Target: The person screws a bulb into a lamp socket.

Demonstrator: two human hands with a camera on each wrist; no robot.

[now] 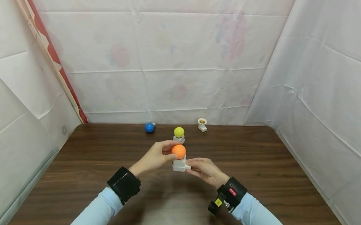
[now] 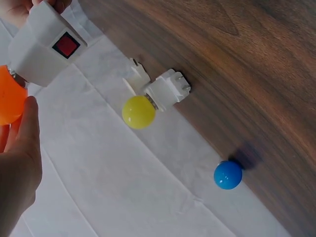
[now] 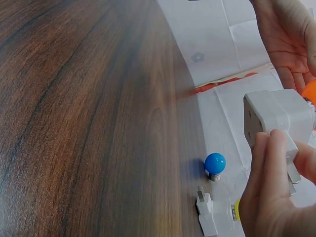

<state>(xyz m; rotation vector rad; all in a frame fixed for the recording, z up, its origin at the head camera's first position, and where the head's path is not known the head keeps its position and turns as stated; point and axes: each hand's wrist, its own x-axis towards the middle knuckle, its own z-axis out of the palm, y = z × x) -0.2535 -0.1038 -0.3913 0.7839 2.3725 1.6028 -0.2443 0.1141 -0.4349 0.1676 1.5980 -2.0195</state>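
Note:
Above the tabletop, my left hand [image 1: 154, 157] holds an orange light bulb [image 1: 178, 151] between thumb and fingers. The bulb sits upright at the top of a white plug-in lamp socket [image 1: 179, 166], its metal screw base partly showing in the wrist views. My right hand [image 1: 208, 172] pinches this socket by the plug part at its side; metal prongs [image 3: 292, 181] stick out past the fingers. On one face of the socket is a red switch [image 2: 66, 45]. Just behind stands a yellow bulb [image 1: 179, 132] in another white socket [image 2: 169, 89].
A blue bulb [image 1: 150, 127] lies at the back left of the wooden table [image 1: 244, 157]. Toward the back right stands a white socket [image 1: 202, 123] with no bulb in it. White sheeting [image 1: 174, 54] hangs behind the table and along both sides.

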